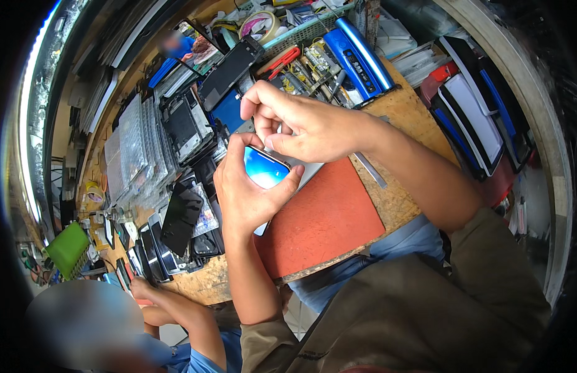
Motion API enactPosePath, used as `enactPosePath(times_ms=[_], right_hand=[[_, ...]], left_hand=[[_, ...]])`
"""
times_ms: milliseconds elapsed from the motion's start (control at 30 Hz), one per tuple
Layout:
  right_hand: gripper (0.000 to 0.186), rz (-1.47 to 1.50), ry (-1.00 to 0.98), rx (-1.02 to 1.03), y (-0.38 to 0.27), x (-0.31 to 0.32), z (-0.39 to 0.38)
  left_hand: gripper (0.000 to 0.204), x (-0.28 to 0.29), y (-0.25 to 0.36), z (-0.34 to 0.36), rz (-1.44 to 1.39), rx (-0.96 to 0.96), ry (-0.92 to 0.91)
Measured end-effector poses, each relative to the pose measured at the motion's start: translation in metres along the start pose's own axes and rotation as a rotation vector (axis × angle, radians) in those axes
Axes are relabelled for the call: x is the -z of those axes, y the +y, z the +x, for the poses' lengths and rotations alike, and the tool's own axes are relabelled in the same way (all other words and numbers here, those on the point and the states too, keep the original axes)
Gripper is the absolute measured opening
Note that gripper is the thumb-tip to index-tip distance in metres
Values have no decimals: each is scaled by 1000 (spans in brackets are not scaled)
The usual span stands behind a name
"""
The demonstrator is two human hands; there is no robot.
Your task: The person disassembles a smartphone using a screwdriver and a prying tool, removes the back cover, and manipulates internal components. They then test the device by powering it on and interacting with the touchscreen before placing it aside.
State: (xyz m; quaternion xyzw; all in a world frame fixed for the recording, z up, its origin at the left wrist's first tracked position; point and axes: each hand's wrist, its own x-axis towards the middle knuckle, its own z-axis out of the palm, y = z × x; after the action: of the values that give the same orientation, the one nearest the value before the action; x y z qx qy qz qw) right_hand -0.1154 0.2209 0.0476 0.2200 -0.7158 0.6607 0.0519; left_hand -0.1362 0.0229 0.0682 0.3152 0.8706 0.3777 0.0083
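A smartphone point(263, 169) with a bright blue screen is in my left hand point(248, 196), above the far left part of a red-brown mat point(329, 217). The fingers and thumb of that hand wrap round the phone's edges. Just beyond the phone's top edge hovers my right hand point(313, 127), its fingers curled toward the thumb. Whatever the right fingertips hold, if anything, is hidden or too small to name. Under the hands, partly covered, lies a flat grey plate point(310, 171). A thin metal strip point(369, 170) rests to the right of the mat.
A blue box-shaped device point(360, 59) stands at the far right beside a rack of small tools point(316, 65). Disassembled phone parts point(186, 121) and bubble-wrap sleeves point(136, 146) crowd the left. Another person's arm point(189, 314) reaches in at lower left, near a green container point(69, 248).
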Motion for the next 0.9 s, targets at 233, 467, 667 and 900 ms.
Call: enactPosePath(times_ms=[233,467,667,900], right_hand=[[47,176,-6,-81,1,-1,-1],[46,121,-13,-117,-2,1,-2],[30,181,31,-255,-7,3,-1],[29,-88,80,-209,10,-22,-1]], left_hand=[[59,0,3,-2,16,-23,7],[64,-3,3,-3,67,-43,-9],[60,-2,0,-1,43,-83,51],[46,49,-30,2,-331,65,406]])
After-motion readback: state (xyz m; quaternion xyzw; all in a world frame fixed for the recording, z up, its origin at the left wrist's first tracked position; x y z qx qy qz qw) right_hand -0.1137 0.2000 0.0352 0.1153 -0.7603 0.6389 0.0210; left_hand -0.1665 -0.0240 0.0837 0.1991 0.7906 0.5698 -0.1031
